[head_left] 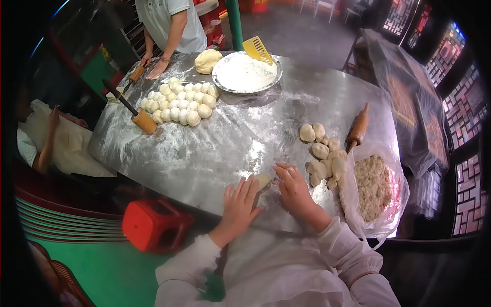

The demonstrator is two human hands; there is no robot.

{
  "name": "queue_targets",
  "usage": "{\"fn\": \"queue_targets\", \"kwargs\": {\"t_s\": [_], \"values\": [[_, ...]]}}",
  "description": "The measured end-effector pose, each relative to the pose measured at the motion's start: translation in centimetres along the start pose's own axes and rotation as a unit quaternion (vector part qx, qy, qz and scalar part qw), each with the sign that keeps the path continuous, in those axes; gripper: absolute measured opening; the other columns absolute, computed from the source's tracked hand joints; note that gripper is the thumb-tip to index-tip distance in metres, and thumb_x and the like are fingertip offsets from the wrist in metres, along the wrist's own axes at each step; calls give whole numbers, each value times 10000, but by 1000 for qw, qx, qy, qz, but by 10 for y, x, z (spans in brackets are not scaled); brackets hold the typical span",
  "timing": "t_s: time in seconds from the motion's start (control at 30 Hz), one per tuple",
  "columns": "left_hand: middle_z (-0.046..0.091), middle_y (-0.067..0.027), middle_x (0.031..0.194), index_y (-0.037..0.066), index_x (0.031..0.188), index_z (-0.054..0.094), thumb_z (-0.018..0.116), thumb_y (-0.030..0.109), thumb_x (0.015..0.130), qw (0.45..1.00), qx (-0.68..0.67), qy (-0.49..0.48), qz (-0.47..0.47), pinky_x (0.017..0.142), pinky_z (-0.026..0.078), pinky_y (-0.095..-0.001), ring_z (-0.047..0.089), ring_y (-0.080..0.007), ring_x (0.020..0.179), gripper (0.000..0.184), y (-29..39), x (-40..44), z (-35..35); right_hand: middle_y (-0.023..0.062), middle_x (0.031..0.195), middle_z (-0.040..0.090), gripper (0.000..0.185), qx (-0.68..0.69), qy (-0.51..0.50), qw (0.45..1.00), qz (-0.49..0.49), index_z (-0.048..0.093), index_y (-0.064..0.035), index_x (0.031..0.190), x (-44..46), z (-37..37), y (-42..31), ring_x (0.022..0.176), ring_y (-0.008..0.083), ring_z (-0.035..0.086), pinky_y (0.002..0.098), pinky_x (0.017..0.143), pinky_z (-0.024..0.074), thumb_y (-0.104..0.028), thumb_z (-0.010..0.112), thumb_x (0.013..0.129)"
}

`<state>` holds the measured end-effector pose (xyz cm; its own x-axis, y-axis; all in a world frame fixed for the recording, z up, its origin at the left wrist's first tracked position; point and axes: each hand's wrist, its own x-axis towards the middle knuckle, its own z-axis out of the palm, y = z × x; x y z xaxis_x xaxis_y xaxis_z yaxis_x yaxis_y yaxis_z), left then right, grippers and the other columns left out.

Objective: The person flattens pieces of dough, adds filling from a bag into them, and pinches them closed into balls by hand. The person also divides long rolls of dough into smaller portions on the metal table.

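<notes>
A small piece of pale dough (263, 181) lies on the floured metal table (225, 158) near its front edge. My left hand (242, 200) rests against the dough's left end, palm down, fingers stretched out. On the other side, my right hand (293, 189) is just right of the dough with its fingers apart and flour on them; nothing shows in it. Several dough balls and pieces (320, 150) sit to the right of my right hand. Beside them is a clear plastic bag (400, 199) holding a crumbly, light brown filling (372, 187).
A rolling pin (359, 126) lies behind the bag. Rows of dough balls (182, 105), a mallet-like roller (144, 122), a flour bowl (220, 84) with a yellow scraper (257, 50) and a dough lump (207, 61) are farther back. Two people stand around the table; a red stool (146, 225) is left.
</notes>
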<state>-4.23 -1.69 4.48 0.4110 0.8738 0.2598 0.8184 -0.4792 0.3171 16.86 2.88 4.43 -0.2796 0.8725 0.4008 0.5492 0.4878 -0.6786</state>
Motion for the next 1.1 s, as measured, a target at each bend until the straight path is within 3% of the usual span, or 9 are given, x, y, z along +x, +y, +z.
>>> {"fn": "queue_targets", "kwargs": {"t_s": [0.1, 0.23, 0.3, 0.43, 0.47, 0.57, 0.7, 0.83, 1.1], "values": [[571, -98, 1355, 55, 1421, 476, 745, 296, 840, 993, 29, -74, -82, 1018, 381, -471, 497, -294, 1282, 684, -22, 22, 18, 218, 1311, 557, 423, -16, -9, 1000, 8, 551, 6, 1283, -5, 2, 5, 1206, 413, 522, 478, 1019, 444, 30, 594, 864], [670, -175, 1109, 0, 1206, 612, 626, 226, 951, 961, -172, 117, -180, 890, 469, -458, 635, -362, 1022, 341, -89, 35, 11, 216, 1308, 556, 430, -54, -29, 998, -28, 559, -4, 1264, -24, 0, 7, 1207, 413, 519, 482, 1018, 444, 35, 615, 839], [671, -226, 1037, -17, 1162, 638, 561, 209, 985, 952, -70, 239, -178, 848, 486, -479, 648, -406, 922, 297, -119, 29, -10, 214, 1305, 556, 421, -56, -30, 998, -8, 562, -4, 1254, -39, -7, 7, 1210, 412, 518, 480, 1020, 443, 31, 619, 838], [661, -205, 1122, 18, 1267, 606, 618, 181, 939, 936, -13, 202, -287, 895, 462, -457, 616, -384, 1011, 367, -160, 10, -6, 209, 1293, 561, 403, -60, -35, 998, 7, 566, 1, 1231, -66, -4, 15, 1213, 409, 515, 479, 1026, 436, 26, 630, 834], [656, -197, 1152, 33, 1302, 593, 638, 164, 918, 939, 81, 178, -282, 909, 452, -450, 603, -377, 1036, 409, -158, 9, -1, 210, 1293, 560, 399, -65, -34, 997, -2, 567, 4, 1228, -66, 0, 16, 1219, 405, 512, 478, 1033, 430, 17, 639, 836], [650, -161, 1198, 53, 1342, 569, 669, 129, 870, 970, -7, 130, -204, 949, 425, -434, 578, -342, 1086, 488, -117, 18, 26, 203, 1310, 550, 460, -36, -32, 999, 20, 545, 0, 1276, -62, 4, 20, 1226, 397, 510, 475, 1032, 429, -2, 663, 831], [611, -94, 1292, 68, 1381, 538, 761, 164, 796, 992, -91, 63, 68, 978, 389, -423, 550, -276, 1156, 634, 4, 27, 32, 182, 1336, 540, 574, -48, -13, 999, -23, 516, -24, 1343, -41, -19, 8, 1225, 380, 512, 466, 1034, 427, -61, 719, 807], [575, -76, 1317, 80, 1392, 527, 813, 219, 749, 993, -54, 57, 93, 970, 386, -433, 532, -270, 1178, 718, 33, 23, 25, 130, 1277, 567, 686, -138, -101, 984, -40, 508, -66, 1372, -54, -28, 28, 1196, 332, 529, 452, 1002, 435, -176, 782, 753], [592, -103, 1176, 65, 1294, 567, 833, 298, 706, 994, -42, -32, 95, 942, 378, -441, 542, -301, 1113, 686, 17, 23, 48, 131, 1060, 604, 455, -140, -107, 984, 15, 583, -51, 1175, -62, -24, 33, 1009, 329, 578, 430, 864, 481, -168, 757, 771]]}}
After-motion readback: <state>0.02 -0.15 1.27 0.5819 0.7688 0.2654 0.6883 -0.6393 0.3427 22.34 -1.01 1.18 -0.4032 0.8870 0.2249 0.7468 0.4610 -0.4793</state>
